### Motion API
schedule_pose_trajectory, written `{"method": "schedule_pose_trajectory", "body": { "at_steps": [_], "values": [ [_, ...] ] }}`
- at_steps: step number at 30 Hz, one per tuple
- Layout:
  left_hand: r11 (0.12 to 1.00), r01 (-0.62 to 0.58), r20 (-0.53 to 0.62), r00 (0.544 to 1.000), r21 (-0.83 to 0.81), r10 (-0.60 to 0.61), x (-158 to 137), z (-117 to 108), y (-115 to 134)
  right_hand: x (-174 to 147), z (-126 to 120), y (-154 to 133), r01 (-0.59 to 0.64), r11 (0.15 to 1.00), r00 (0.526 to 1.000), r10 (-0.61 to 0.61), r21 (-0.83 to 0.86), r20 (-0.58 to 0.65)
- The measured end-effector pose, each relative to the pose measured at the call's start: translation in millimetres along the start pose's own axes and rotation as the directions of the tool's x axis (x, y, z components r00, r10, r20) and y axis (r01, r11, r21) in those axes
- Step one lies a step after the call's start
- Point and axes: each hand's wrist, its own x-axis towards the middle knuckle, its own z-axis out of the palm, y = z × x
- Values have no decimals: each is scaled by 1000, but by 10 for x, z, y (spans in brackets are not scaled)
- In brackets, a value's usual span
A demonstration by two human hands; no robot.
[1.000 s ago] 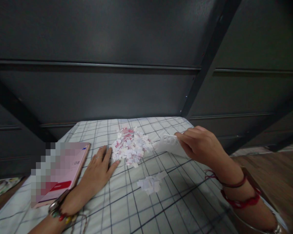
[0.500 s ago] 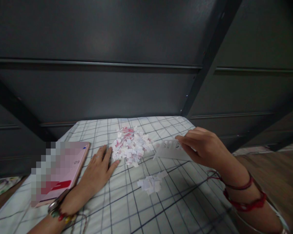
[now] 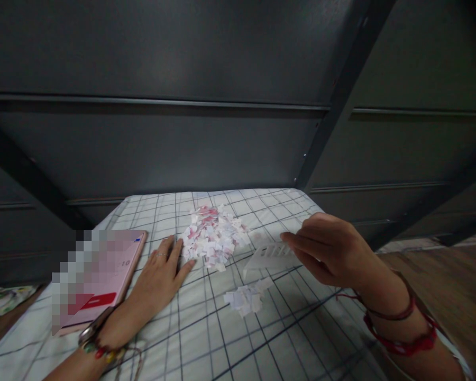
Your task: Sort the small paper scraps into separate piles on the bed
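My left hand (image 3: 158, 272) lies flat on the checked cloth, fingers spread, its fingertips at the left edge of a big heap of torn paper bits (image 3: 214, 241). Most of these bits are white, with some pink ones at the far side. Over the cloth on the right, my right hand (image 3: 333, 251) pinches a thin, translucent white plastic piece with slots (image 3: 267, 258); its exact kind is unclear. The slotted piece is tilted, with its left end just behind a smaller pile of white paper bits (image 3: 245, 299). My fingers cover its right end.
A pink-framed device with a lit screen (image 3: 121, 270), partly pixelated, rests left of my left hand. The white checked cloth (image 3: 206, 344) covers the table. A dark panelled wall (image 3: 190, 148) rises behind it. Wooden floor (image 3: 440, 280) shows at the right.
My right hand has moved slightly nearer to me with the slotted plastic piece, which now sits closer to the small pile. My left hand and both paper piles look unchanged.
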Motion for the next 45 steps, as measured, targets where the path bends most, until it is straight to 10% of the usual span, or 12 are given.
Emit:
{"method": "schedule_pose_trajectory", "body": {
  "at_steps": [25,45],
  "values": [
    [999,5,-14,1000,-31,-5,4,-12,9,-126,85,162,-199,978,974,204,-62,96],
    [998,18,-30,999,-59,-20,-3,7,3,44,212,-65,1,999,998,-3,-34,-55]
  ]
}}
